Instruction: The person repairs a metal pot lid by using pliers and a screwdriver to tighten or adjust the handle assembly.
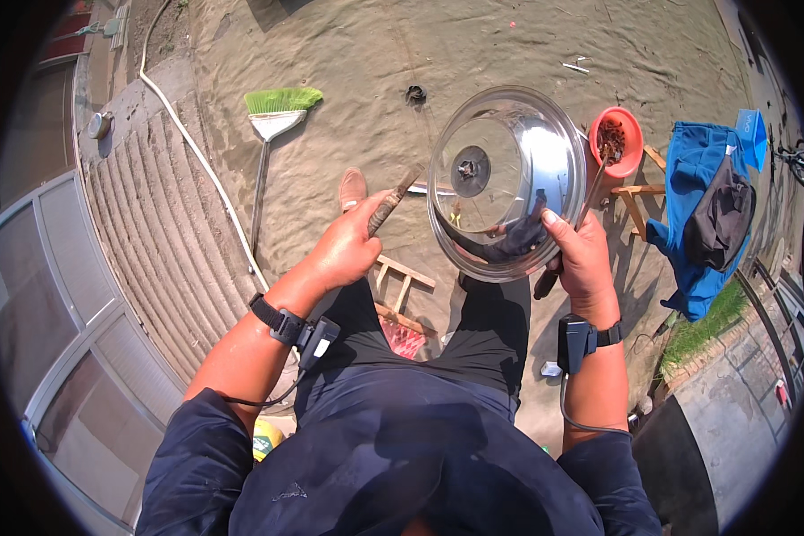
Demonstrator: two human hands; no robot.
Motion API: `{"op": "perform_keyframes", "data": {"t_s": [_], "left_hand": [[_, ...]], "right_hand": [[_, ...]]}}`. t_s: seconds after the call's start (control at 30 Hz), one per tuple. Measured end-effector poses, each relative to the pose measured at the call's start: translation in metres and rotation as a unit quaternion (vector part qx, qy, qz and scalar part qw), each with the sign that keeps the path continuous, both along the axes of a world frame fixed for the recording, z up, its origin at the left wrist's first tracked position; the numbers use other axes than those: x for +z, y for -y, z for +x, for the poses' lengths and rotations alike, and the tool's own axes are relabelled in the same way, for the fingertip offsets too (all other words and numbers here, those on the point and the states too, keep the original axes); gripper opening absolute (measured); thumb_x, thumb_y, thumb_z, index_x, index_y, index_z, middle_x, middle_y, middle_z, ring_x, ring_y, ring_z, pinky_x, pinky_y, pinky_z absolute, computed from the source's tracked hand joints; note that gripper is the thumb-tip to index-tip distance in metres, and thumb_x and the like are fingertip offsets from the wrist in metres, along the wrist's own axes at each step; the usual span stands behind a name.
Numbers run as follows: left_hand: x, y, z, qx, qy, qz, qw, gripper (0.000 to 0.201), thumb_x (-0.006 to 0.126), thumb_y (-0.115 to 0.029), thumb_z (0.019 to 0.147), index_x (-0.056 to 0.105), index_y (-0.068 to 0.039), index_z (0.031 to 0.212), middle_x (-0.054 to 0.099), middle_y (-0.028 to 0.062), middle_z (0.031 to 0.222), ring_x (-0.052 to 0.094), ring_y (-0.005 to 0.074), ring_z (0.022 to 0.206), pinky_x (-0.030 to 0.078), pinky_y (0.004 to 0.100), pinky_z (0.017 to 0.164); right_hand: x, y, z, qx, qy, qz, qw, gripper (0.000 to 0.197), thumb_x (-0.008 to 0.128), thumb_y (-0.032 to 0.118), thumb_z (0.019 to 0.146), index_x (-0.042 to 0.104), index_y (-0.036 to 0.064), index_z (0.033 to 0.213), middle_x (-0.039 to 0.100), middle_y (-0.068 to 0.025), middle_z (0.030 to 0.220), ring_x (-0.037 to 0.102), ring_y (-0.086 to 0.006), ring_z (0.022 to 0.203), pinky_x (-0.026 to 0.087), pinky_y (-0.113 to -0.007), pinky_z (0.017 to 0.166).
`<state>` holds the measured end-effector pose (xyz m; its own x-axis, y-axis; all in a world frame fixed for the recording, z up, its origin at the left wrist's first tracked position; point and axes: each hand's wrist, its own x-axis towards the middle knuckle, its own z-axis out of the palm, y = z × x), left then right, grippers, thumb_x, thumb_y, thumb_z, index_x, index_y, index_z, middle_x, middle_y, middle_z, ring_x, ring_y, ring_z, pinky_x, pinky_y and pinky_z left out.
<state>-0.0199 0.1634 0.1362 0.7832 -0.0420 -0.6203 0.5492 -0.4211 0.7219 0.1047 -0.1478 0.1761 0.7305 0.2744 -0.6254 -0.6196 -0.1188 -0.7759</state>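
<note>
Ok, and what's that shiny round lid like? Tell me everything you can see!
That shiny round lid looks like polished metal, perhaps partly glass, with bright glare and dark reflections. It has a broad rim and a dark round disc with a small fitting inside. The right hand grips its lower right edge, holding it up in the air, seemingly tilted.

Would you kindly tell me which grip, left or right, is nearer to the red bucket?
Right. The right grip, holding the shiny round lid, is below the red bucket in the view; the left grip, around a brown tool, is farther left, beyond the lid.
</note>
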Motion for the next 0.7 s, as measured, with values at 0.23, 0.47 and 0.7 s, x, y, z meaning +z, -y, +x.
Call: {"op": "perform_keyframes", "data": {"t_s": [0.23,0.47,0.7], "left_hand": [[-0.140,-0.011,0.035,-0.181,0.170,0.264,0.932,0.061,0.057,0.010,0.080,0.051,-0.002,0.139,0.054,0.0245,0.132,0.054,0.0433,0.123,0.049,0.0458,0.100],[-0.216,0.012,0.053,-0.282,0.264,0.332,0.861,0.056,0.059,0.004,0.080,0.056,-0.005,0.135,0.058,0.0205,0.126,0.056,0.0386,0.122,0.053,0.0435,0.096],[-0.220,0.027,0.060,-0.307,0.346,0.368,0.807,0.050,0.058,0.000,0.083,0.057,-0.004,0.132,0.058,0.0227,0.125,0.056,0.0401,0.124,0.054,0.0444,0.093]], "right_hand": [[-0.120,-0.010,-0.033,-0.096,-0.081,0.034,0.991,0.026,0.069,0.019,0.094,0.064,0.0020,0.113,0.066,-0.0023,0.088,0.055,-0.0083,0.065,0.041,-0.024,0.057],[-0.200,0.015,-0.054,-0.059,-0.020,-0.007,0.998,0.035,0.065,0.011,0.096,0.061,-0.0048,0.126,0.069,-0.0077,0.114,0.063,-0.0147,0.104,0.050,-0.030,0.092],[-0.196,0.026,-0.053,-0.002,0.036,0.005,0.999,0.033,0.062,0.010,0.096,0.063,-0.0033,0.126,0.068,-0.0031,0.113,0.060,-0.0097,0.100,0.048,-0.026,0.089]]}}
